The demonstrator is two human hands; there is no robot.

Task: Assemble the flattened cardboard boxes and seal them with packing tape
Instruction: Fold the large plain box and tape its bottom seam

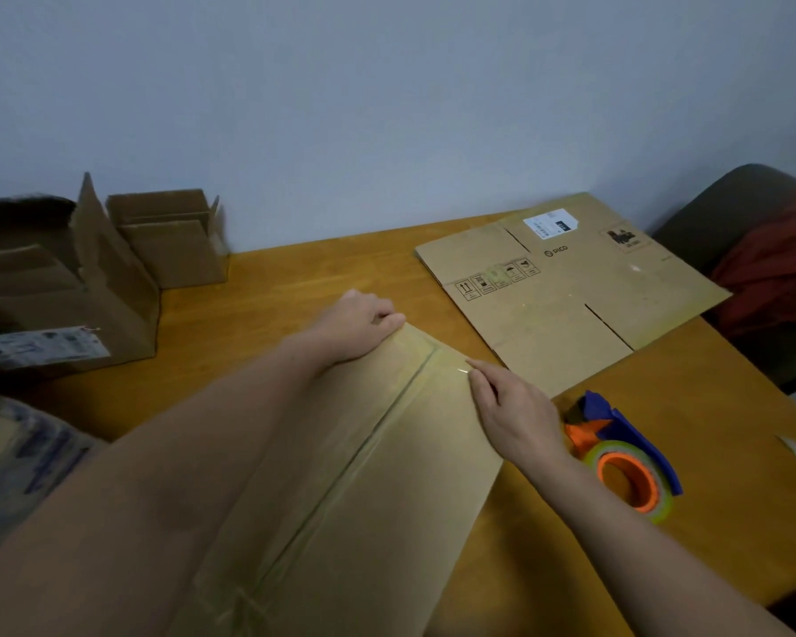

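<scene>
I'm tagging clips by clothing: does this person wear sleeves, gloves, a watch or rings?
No. The left hand and right hand are ungloved, with no ring, watch or bracelet visible. Both arms are bare as far as the frame shows, with no sleeves in view.

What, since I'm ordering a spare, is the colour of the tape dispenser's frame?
Dark blue; the tape dispenser shows best in the head view.

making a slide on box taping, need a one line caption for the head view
Left hand grips the taped box at its far edge; right hand presses the tape, dispenser alongside.
</scene>
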